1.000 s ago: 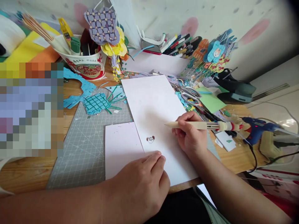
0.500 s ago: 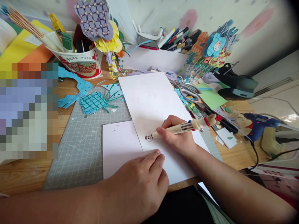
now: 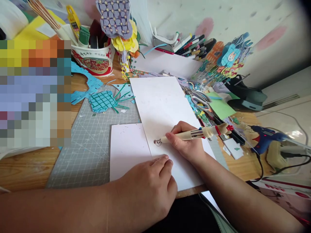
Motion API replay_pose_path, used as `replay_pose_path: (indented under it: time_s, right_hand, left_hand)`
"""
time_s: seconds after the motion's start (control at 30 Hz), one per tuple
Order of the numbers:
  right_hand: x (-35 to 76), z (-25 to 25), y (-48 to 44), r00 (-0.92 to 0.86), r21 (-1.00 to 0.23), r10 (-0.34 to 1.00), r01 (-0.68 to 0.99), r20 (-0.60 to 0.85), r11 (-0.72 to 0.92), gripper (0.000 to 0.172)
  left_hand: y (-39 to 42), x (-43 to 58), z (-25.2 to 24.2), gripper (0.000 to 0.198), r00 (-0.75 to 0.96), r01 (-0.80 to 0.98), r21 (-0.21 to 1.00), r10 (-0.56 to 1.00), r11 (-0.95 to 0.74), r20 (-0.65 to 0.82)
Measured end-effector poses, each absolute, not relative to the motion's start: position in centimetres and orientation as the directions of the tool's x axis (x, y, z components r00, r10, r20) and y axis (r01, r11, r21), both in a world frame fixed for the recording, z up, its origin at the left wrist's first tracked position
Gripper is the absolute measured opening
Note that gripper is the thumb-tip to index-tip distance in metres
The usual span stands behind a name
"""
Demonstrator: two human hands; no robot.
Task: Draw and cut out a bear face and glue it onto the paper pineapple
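Note:
In my right hand (image 3: 187,142) is a thick cream multicolour pen (image 3: 191,133) with a red-trimmed figure on its top end. Its tip touches or nearly touches a small dark drawing of a face (image 3: 157,142) on a white sheet of paper (image 3: 165,106). My left hand (image 3: 153,184) lies on the lower left part of that sheet, fingers bent and resting side by side, with nothing held. Partly under the sheet is a second white sheet (image 3: 126,145), bearing a few small dark marks or scraps.
A grey cutting mat (image 3: 97,142) lies beneath the papers. Blue paper cutouts (image 3: 103,101) and a paper food tub (image 3: 97,61) are at left. Scissors (image 3: 200,98), paper scraps, several pens (image 3: 191,43) and a corded blue glue gun (image 3: 264,137) are around the right and back.
The view has shifted, so most things sit a little further right. The pen remains in my right hand at the small drawing, and my left hand still lies on the paper.

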State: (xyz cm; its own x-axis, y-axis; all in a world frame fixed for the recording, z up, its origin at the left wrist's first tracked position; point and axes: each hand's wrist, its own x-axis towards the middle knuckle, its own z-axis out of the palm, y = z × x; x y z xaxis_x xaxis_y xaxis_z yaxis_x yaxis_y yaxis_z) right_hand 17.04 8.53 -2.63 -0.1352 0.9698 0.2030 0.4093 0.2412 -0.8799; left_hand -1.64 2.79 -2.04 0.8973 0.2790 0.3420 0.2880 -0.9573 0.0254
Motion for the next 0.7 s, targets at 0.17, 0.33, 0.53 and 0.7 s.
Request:
replay_pose_path:
  time_s: [0.17,0.33,0.53,0.7]
  right_hand:
    - [17.23,-2.7,8.55,-0.139,-0.888,0.974,0.403,0.18,0.222,0.03]
    - [17.35,-2.69,8.46,-0.158,-0.897,0.973,0.386,0.166,0.216,0.03]
    - [17.43,-2.62,8.24,-0.174,-0.901,0.974,0.383,0.148,0.205,0.03]
    - [17.43,-2.56,8.14,-0.189,-0.9,0.973,0.386,0.135,0.2,0.03]
  left_hand:
    - [2.89,-1.49,-1.97,0.019,0.894,0.293,0.036,0.287,-0.955,0.344]
    - [2.86,-1.47,-2.0,0.019,0.9,0.29,0.036,0.286,-0.956,0.328]
    - [2.74,-1.47,-2.04,0.019,0.902,0.292,0.035,0.288,-0.956,0.322]
    - [2.72,-1.41,-2.07,0.017,0.898,0.303,0.045,0.301,-0.952,0.321]
